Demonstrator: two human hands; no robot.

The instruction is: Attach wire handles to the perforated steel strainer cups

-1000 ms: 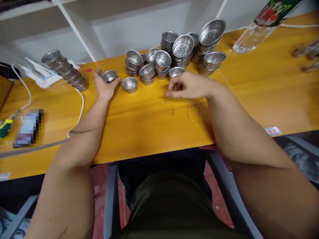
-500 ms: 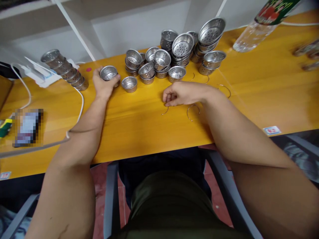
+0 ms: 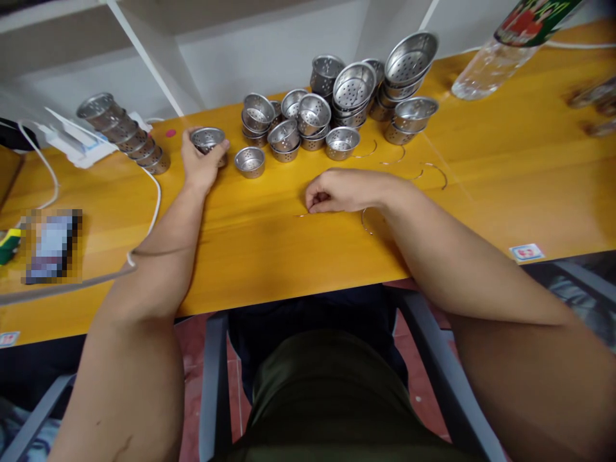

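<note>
My left hand is closed round a small perforated metal cup, held upright at the desk's left-centre. Just right of it stands another perforated cup by itself. My right hand is pinched on a thin curved wire, whose end sticks out to the left of the fingertips; the rest of that wire is hidden. Several similar wire pieces lie about this hand: one wire piece below the wrist and one curved wire piece to the right.
Stacked perforated cups crowd the back of the yellow desk. A leaning cup stack stands at left, near a white cable and a phone. A clear bottle is at back right.
My right hand has shifted slightly left and down with the wire, which now points left. The cup in my left hand has tilted a little and moved slightly left.
</note>
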